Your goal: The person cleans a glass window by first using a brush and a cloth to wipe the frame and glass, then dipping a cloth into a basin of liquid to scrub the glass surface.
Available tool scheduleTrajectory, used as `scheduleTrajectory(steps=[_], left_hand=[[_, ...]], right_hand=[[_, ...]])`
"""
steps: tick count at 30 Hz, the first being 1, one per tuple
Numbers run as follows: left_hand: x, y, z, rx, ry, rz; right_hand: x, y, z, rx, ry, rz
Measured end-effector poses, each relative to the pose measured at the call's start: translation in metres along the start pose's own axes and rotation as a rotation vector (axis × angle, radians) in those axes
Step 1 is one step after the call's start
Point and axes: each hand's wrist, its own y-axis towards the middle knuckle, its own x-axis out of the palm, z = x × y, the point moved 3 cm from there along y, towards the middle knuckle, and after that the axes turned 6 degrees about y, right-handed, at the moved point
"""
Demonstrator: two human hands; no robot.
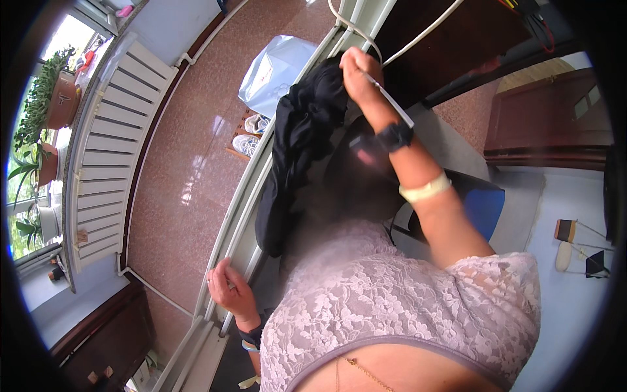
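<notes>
My right hand (361, 73) is raised in front of me, its fingers closed on a slim pale-grey tool (396, 105). The tool runs back along my forearm; its exact kind is unclear. Just left of that hand, a bunched black cloth (306, 127), perhaps a garment, lies along the white window or door frame (245, 196). Lower left, my left hand (228, 289) rests beside or on this frame. Its fingers are loosely curled and apart, with nothing seen in them. Black bands circle both wrists.
Beyond the frame, a pale plastic bag (274, 73) and sneakers (250, 134) on a wooden rack stand on the red speckled floor (196, 147). A white radiator (108, 152) lines the far wall, under potted plants (61, 100). A white cable (423, 34) loops near my right hand.
</notes>
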Motion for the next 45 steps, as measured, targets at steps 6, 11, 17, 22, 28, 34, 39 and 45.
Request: scheduleTrajectory(steps=[6, 11, 17, 22, 28, 34, 39, 45], left_hand=[[0.000, -0.001, 0.000, 0.003, 0.010, 0.024], [-0.001, 0.002, 0.008, -0.008, -0.008, 0.018], [0.000, -0.001, 0.001, -0.036, 0.045, -0.003], [-0.001, 0.004, 0.009, -0.004, 0.020, 0.005], [-0.002, 0.001, 0.007, -0.013, 0.053, 0.013], [-0.001, -0.001, 0.008, 0.006, 0.059, 0.021], [-0.004, -0.001, 0.004, 0.088, 0.077, 0.052], [0.001, 0.001, 0.008, 0.015, 0.029, 0.013]], right_hand=[[0.006, -0.027, -0.026, 0.014, 0.078, -0.087], [0.004, -0.003, -0.021, -0.048, -0.119, 0.031], [0.013, -0.039, -0.052, -0.108, -0.062, -0.060], [0.011, -0.010, -0.038, -0.041, -0.164, 0.005], [0.016, -0.027, -0.045, 0.015, -0.178, -0.054], [0.015, -0.037, -0.050, -0.004, -0.028, -0.015], [0.003, 0.014, -0.002, -0.066, -0.203, 0.096], [0.011, -0.016, -0.037, -0.117, -0.145, -0.205]])
